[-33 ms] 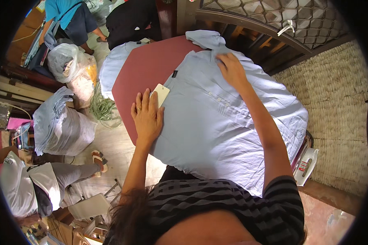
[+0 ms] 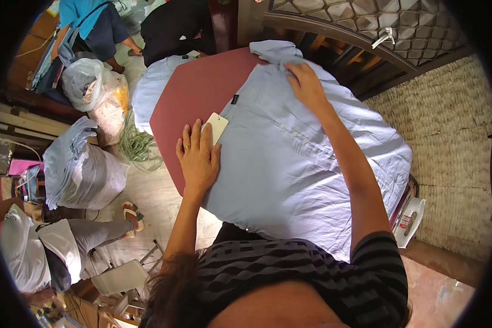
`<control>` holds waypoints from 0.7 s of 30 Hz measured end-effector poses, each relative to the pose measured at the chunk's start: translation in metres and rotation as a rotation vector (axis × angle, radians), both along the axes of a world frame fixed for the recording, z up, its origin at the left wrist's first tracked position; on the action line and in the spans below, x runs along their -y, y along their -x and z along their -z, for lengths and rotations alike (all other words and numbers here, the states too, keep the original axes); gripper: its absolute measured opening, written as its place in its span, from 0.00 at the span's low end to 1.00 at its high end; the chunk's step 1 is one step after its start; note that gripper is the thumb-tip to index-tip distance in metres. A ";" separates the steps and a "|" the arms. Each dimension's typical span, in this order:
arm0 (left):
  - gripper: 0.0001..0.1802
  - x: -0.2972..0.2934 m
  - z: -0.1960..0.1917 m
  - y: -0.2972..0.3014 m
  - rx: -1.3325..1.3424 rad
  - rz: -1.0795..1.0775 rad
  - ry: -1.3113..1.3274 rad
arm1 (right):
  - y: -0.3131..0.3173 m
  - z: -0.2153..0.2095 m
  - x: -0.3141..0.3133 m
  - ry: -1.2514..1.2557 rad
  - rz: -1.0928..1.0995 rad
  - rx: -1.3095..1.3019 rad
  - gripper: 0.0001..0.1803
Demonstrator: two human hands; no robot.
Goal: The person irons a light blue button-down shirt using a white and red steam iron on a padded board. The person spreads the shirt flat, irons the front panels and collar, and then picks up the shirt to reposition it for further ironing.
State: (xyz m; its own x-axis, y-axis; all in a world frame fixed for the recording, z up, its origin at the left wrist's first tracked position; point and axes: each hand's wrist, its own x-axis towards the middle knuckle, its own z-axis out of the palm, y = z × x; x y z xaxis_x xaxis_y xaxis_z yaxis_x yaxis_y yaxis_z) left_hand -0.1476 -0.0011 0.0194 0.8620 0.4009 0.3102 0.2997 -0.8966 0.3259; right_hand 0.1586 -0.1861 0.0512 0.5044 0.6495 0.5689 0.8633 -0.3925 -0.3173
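A light blue shirt [image 2: 257, 164] with a row of buttons lies spread over a dark red padded board [image 2: 197, 87]. My left hand [image 2: 199, 156] rests flat and open on the board and the shirt's left edge, its fingertips touching a cream tag [image 2: 217, 124]. Up at the far part of the shirt, my right hand [image 2: 310, 90] is closed on the cloth between thumb and fingers; part of the grip is hidden. A small dark label [image 2: 235, 99] shows on the shirt's edge.
At the right edge of the board stands an iron [image 2: 409, 221]. A dark metal grille door [image 2: 361, 33] borders the far side. To the left are a wrapped stack of blue garments [image 2: 85, 169], plastic bags [image 2: 87, 82] and other people on the floor.
My right hand has shifted slightly away from me and its fingers have drawn in on the cloth. My left hand stays on the tag and board.
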 end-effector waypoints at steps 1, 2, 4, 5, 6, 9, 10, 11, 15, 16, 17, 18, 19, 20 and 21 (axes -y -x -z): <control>0.29 -0.002 0.000 0.002 0.000 -0.006 0.010 | -0.006 -0.001 -0.013 -0.043 0.035 -0.091 0.11; 0.30 -0.002 -0.001 0.004 0.003 -0.007 -0.003 | -0.011 -0.003 -0.021 -0.084 0.073 -0.182 0.11; 0.30 -0.008 -0.003 0.007 0.005 0.005 0.005 | -0.015 -0.010 -0.031 -0.107 0.117 -0.330 0.12; 0.31 -0.012 -0.004 0.007 0.007 0.012 0.010 | -0.016 -0.008 -0.029 -0.085 0.150 -0.243 0.12; 0.30 -0.014 -0.018 -0.004 0.019 0.047 0.075 | -0.022 -0.002 -0.014 -0.055 0.200 -0.145 0.13; 0.30 -0.051 -0.028 -0.057 0.151 0.068 0.201 | -0.035 0.011 0.000 -0.017 0.350 -0.116 0.18; 0.30 -0.070 -0.022 -0.082 0.253 0.074 0.084 | -0.041 0.011 -0.002 0.003 0.380 -0.167 0.19; 0.30 -0.092 -0.015 -0.109 0.350 0.079 -0.035 | -0.047 0.011 -0.004 0.024 0.410 -0.219 0.21; 0.32 -0.141 -0.007 -0.168 0.070 -0.094 -0.101 | -0.047 0.002 -0.021 0.200 0.250 -0.444 0.28; 0.33 -0.142 -0.005 -0.170 -0.077 -0.147 -0.049 | -0.038 0.000 -0.022 0.365 0.323 -0.423 0.29; 0.34 -0.144 -0.002 -0.171 -0.102 -0.154 -0.061 | -0.037 0.000 -0.025 0.380 0.317 -0.392 0.29; 0.34 -0.143 -0.004 -0.173 -0.125 -0.153 -0.068 | -0.036 0.000 -0.024 0.397 0.321 -0.359 0.29; 0.35 -0.143 -0.004 -0.174 -0.149 -0.154 -0.075 | -0.035 0.001 -0.024 0.415 0.321 -0.327 0.28; 0.34 -0.143 -0.005 -0.174 -0.125 -0.151 -0.072 | -0.036 0.002 -0.026 0.384 0.311 -0.319 0.27; 0.34 -0.143 -0.002 -0.170 -0.104 -0.156 -0.068 | -0.035 0.004 -0.030 0.356 0.294 -0.312 0.26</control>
State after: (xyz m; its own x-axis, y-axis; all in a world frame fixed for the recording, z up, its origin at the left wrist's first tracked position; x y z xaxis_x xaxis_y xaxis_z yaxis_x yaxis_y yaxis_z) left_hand 0.0222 0.1421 0.0215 0.8198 0.5133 0.2537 0.4656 -0.8556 0.2263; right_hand 0.1939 -0.1561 0.0475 0.8028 0.5807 0.1351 0.5876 -0.7323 -0.3441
